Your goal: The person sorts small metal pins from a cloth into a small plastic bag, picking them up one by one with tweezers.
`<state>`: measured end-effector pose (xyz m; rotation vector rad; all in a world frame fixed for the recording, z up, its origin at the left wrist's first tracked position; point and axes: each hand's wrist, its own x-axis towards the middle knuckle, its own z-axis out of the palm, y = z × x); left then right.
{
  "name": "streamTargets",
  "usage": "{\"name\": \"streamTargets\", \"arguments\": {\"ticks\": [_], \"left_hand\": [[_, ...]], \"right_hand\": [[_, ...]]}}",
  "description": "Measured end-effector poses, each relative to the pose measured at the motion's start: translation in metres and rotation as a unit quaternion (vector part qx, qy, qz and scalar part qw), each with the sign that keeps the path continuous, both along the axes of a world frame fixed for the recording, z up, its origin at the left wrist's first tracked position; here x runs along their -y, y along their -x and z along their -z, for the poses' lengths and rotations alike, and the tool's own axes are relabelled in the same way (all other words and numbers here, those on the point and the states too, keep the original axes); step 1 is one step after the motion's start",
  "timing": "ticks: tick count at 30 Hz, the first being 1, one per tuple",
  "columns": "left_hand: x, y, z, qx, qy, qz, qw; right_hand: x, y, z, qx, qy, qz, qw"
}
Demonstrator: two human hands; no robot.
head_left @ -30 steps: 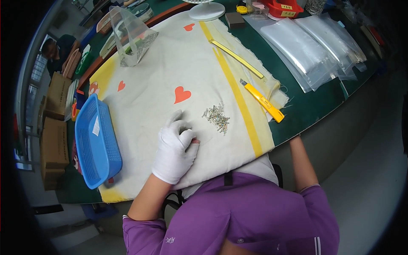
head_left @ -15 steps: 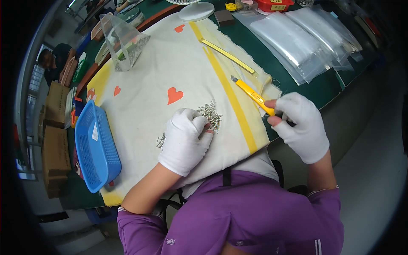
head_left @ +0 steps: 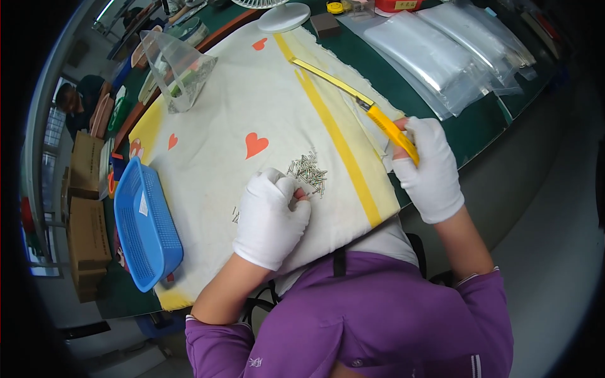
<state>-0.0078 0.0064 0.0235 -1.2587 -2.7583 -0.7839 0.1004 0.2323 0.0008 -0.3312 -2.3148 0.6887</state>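
Observation:
My right hand (head_left: pixel 432 170), in a white glove with bare fingertips, is closed around a yellow utility knife (head_left: pixel 389 129). The knife's tip reaches the near end of a long thin yellow strip (head_left: pixel 324 77) lying on the cloth. My left hand (head_left: pixel 271 217), gloved the same way, rests with its fingers pinched at the edge of a pile of small metal pins (head_left: pixel 309 173). Whatever sits between those fingertips is too small to make out. A few more metal pins (head_left: pixel 236 215) lie on the other side of this hand, partly hidden by it.
A white cloth (head_left: pixel 214 138) with red hearts and yellow bands covers the green table. At left stands a blue plastic basket (head_left: pixel 148 233); farther back, a clear bag (head_left: pixel 183 79) with small pieces. Stacked plastic bags (head_left: pixel 422 53) lie at back right, beside a dark block (head_left: pixel 324 25).
My right hand has moved forward and slightly left, bringing the utility knife's tip to the end of the yellow strip. My left hand stays by the pile, slightly lower.

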Motion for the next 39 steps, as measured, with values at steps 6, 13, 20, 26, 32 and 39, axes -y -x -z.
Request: {"name": "streamTargets", "arguments": {"ticks": [6,13,20,26,32,39], "left_hand": [[0.017,-0.022,0.006,0.019,0.037,0.011,0.999],[0.015,-0.028,0.016,0.048,-0.031,0.002,0.998],[0.012,-0.033,0.018,0.044,-0.025,-0.021,0.999],[0.011,-0.034,0.018,0.054,-0.029,-0.028,0.998],[0.01,-0.033,0.018,0.055,-0.024,-0.03,0.998],[0.008,-0.036,0.013,0.069,-0.014,-0.044,0.997]], "right_hand": [[0.042,-0.068,-0.033,0.251,0.404,-0.219,0.852],[0.065,-0.066,-0.003,0.28,0.073,-0.209,0.934],[0.076,-0.061,0.001,0.247,-0.01,-0.198,0.948],[0.078,-0.06,-0.001,0.238,-0.029,-0.191,0.952],[0.079,-0.059,0.002,0.207,-0.033,-0.189,0.96],[0.077,-0.058,-0.009,0.242,-0.065,-0.196,0.948]]}}
